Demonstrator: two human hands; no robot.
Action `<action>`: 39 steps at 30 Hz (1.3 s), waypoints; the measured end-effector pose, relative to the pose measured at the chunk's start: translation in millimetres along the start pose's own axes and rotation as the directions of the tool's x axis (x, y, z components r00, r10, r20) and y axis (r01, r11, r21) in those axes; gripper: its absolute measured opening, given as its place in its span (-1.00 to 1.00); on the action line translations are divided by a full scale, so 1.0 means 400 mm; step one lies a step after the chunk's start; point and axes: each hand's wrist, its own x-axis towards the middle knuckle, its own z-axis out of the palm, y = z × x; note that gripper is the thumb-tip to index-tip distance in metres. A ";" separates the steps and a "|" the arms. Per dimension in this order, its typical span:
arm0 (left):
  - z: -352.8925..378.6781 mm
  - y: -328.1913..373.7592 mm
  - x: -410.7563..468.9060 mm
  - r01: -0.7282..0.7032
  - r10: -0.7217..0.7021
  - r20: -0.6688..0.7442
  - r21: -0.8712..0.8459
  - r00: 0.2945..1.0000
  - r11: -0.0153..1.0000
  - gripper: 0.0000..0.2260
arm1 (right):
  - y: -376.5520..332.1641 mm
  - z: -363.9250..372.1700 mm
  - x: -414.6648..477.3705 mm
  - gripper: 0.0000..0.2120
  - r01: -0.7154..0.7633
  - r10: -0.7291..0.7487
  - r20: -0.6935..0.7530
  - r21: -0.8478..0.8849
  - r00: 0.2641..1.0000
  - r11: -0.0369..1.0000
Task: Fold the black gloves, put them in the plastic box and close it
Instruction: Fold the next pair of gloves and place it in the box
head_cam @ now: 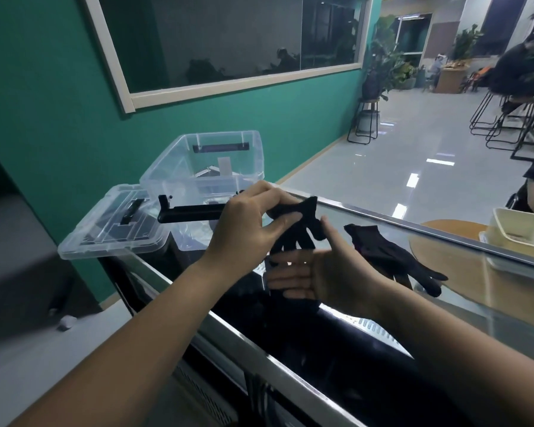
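While the left hand [247, 223] pinches the upper end of one black fabric glove [302, 221] between curled fingers and thumb, the head view shows the right hand [324, 272] beneath, fingers straight. The glove hangs lengthwise toward that palm. The open clear plastic box [167, 167] stands just beyond the left hand. A second black glove [392, 257] lies rightward.

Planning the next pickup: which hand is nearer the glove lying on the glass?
Right. The right hand is just left of the glove on the glass; the left hand is farther left, pinching the other glove.
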 end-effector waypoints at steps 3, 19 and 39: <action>0.012 0.000 -0.042 -0.039 0.039 0.033 0.005 0.999 0.999 -0.88 | 0.005 -0.021 0.025 0.06 0.053 -0.054 0.000 0.171 0.999 0.984; 0.080 -0.058 -0.276 0.028 -0.054 0.290 0.093 0.956 0.995 -0.83 | 0.026 -0.059 0.033 -0.29 0.107 -0.050 -0.194 0.295 0.980 0.949; 0.086 -0.057 -0.282 0.274 -0.278 0.355 0.063 0.893 0.960 -0.75 | 0.031 -0.069 0.033 -0.33 0.107 -0.060 -0.167 0.290 0.984 0.951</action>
